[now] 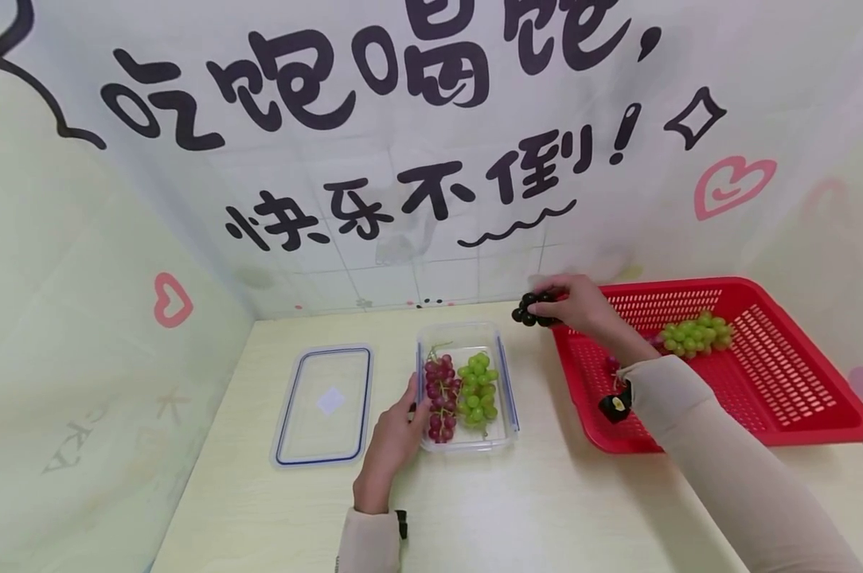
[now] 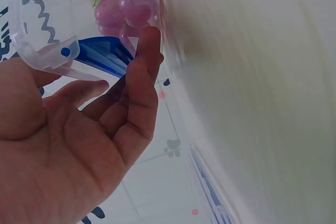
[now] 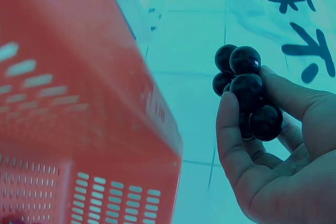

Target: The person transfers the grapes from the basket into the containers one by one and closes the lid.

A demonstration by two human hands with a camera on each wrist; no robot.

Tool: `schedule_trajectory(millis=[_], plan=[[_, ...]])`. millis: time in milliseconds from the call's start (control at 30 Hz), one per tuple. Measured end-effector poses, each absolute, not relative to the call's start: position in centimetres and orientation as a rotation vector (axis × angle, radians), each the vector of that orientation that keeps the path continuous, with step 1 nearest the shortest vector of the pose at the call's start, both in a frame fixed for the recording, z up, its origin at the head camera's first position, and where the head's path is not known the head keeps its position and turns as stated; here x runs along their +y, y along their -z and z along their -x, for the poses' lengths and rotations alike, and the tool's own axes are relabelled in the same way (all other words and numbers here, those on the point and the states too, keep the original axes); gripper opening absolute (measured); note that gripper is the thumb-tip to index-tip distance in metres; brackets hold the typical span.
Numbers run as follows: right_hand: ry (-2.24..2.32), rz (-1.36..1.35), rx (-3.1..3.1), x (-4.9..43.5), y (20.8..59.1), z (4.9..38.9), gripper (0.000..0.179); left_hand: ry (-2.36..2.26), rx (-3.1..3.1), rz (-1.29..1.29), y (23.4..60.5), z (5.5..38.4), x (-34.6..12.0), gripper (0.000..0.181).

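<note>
A clear lid [image 1: 324, 406] with a blue seal lies flat on the pale table [image 1: 460, 517]. Just right of it, the left hand [image 1: 392, 434] rests against the left side of a clear container [image 1: 467, 446], fingers loosely bent near its blue clip [image 2: 102, 55]. Inside, red grapes [image 1: 442, 398] lie on the left, beside green grapes [image 1: 478, 390]. Farther right, the right hand [image 1: 571, 306] pinches a bunch of black grapes [image 1: 528, 310] between thumb and fingers, raised beside the left wall of a red basket [image 1: 797, 366]. The right sleeve [image 1: 725, 446] crosses the basket's near left part, partly hiding what seem to be more red grapes; another green bunch [image 1: 697, 334] lies farther right in it.

A pale label [image 1: 329, 400] on the lid shows no readable print. Black lettering [image 1: 431, 191] on the back wall reads "吃饱喝饱, 快乐不倒!" Small raised marks on the basket's rim are unreadable.
</note>
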State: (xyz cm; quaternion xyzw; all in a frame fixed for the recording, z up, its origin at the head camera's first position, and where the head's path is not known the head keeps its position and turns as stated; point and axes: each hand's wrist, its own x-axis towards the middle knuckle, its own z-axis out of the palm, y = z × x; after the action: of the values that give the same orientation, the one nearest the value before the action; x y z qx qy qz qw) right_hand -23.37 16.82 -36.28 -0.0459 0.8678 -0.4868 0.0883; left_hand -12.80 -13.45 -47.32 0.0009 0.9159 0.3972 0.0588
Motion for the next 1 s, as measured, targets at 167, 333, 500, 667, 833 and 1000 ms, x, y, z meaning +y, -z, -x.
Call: schedule_trajectory(millis=[167, 333, 500, 667, 833, 1000], plan=[[1.498, 0.171, 2.557, 15.9, 36.7, 23.3, 0.032, -1.197, 2.779, 0.000, 47.5, 12.8, -13.4, 0.058], [1.508, 0.219, 2.563, 15.2, 37.0, 23.3, 0.030, -1.202, 2.785, -0.003, 47.4, 12.7, -13.4, 0.058], [1.483, 0.219, 2.562, 14.2, 37.1, 23.2, 0.030, -1.198, 2.781, 0.012, 47.4, 12.7, -13.4, 0.058], [1.486, 0.168, 2.502, 13.1, 37.6, 23.1, 0.033, -1.196, 2.781, 0.005, 47.5, 12.7, -13.5, 0.057], [1.488, 0.149, 2.472, 12.3, 38.1, 23.0, 0.032, -1.187, 2.788, -0.017, 47.7, 12.6, -13.6, 0.057], [1.485, 0.167, 2.478, 11.7, 38.7, 23.1, 0.030, -1.195, 2.787, -0.007, 47.8, 12.6, -13.5, 0.057]])
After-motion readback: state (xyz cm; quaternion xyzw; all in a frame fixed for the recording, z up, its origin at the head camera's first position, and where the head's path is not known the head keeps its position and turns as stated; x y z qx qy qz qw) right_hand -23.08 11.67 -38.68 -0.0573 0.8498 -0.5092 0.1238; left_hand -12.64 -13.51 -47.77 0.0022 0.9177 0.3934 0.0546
